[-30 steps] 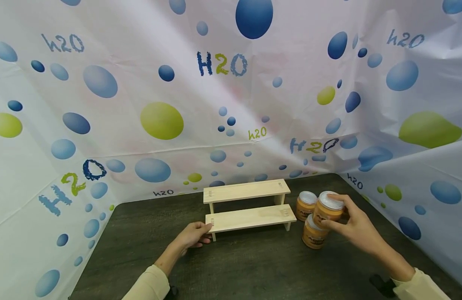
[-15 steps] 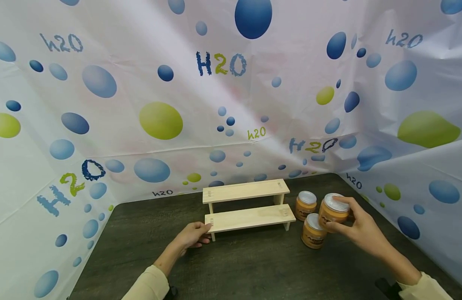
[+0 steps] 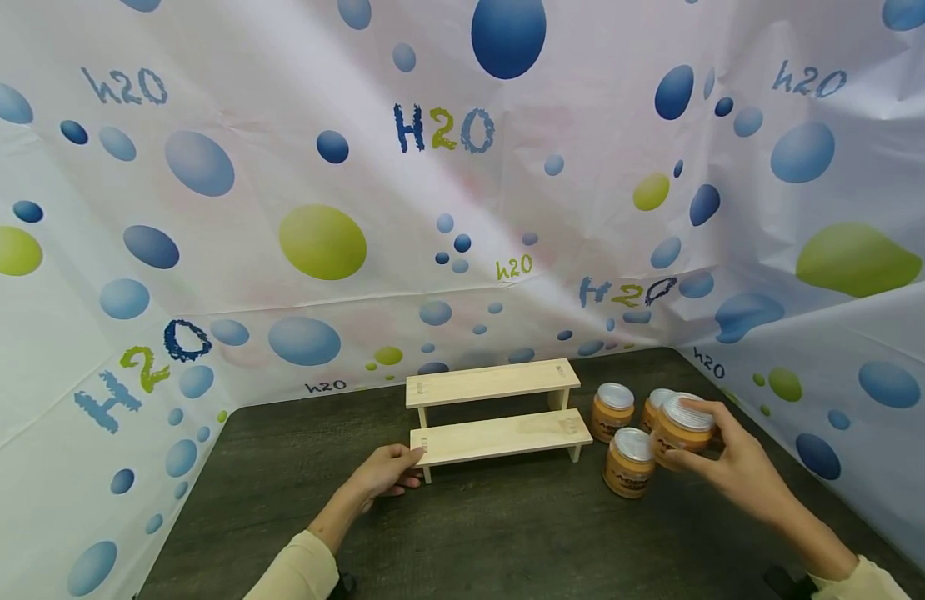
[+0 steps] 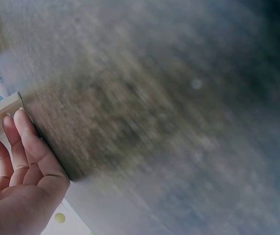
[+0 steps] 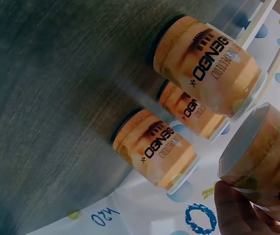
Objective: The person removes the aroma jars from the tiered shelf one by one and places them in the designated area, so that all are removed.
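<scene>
At the right of the dark table [image 3: 507,533], the right hand [image 3: 725,462] grips a round orange jar with a white lid [image 3: 683,427], lifted among three matching jars [image 3: 629,462]. Further left, the left hand [image 3: 387,471] rests relaxed fingers against the pale wooden two-step shelf [image 3: 500,412].

You see four round orange jars [image 3: 629,472] with white ribbed lids and black lettering on the side. The pale, unpainted wooden two-step shelf [image 3: 500,435] stands on the dark grey-brown wood-grain table [image 3: 492,533]. The white backdrop sheet [image 3: 282,167] has blue and yellow-green bubbles and "H2O" words printed in blue and green. Your sleeves [image 3: 301,571] are cream-coloured.
</scene>
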### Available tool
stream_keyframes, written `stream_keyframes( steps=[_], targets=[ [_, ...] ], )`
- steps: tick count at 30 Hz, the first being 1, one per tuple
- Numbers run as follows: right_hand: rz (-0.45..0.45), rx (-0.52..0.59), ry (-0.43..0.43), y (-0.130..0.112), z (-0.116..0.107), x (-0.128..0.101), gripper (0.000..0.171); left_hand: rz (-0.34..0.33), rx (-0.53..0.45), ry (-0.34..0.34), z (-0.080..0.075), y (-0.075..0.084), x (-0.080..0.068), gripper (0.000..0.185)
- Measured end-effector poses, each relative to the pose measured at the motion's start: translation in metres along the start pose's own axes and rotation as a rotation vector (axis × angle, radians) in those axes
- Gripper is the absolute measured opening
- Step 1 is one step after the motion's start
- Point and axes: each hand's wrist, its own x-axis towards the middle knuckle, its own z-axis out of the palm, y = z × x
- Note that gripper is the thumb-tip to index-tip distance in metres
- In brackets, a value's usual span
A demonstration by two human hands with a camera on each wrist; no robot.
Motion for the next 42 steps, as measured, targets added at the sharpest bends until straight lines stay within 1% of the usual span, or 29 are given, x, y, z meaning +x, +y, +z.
stream_keyframes(
  steps=[20,33,42],
  targets=[
    [0.031,0.032,0.006,0.009,-0.004,-0.007,0.074,0.0,-0.006,0.001,0.0,0.001,-0.001,0.043],
    [0.046,0.008,0.017,0.016,-0.007,-0.01,0.074,-0.009,-0.004,-0.003,0.0,0.001,0.0,0.045],
    [0.066,-0.027,0.007,0.026,-0.003,-0.015,0.073,-0.001,-0.003,-0.009,0.0,0.002,0.0,0.046]
  ],
)
